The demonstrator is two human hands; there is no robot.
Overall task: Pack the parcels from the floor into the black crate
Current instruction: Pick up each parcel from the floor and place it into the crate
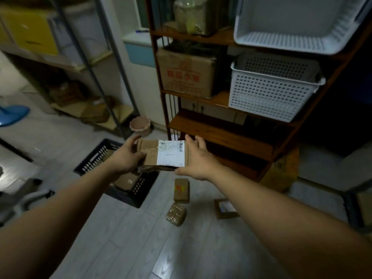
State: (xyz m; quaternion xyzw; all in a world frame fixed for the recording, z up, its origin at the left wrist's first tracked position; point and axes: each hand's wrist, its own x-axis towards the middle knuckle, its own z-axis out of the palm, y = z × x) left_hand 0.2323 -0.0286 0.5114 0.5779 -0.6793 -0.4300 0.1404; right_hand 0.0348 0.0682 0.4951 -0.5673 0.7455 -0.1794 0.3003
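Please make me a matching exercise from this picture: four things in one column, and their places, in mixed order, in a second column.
Things
1. brown cardboard parcel with white label
2. black slotted plastic crate
3. white perforated plastic basket
4. tape-wrapped brown parcel

Places
A. on the wooden shelf unit
B. on the floor, outside the crate
C. held between the left hand and the right hand
D. on the floor, with a parcel inside

Pairs: 1-C, 2-D, 3-A, 4-B

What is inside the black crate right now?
At least one brown parcel lies in the black crate; the held box and the left hand cover most of its inside.
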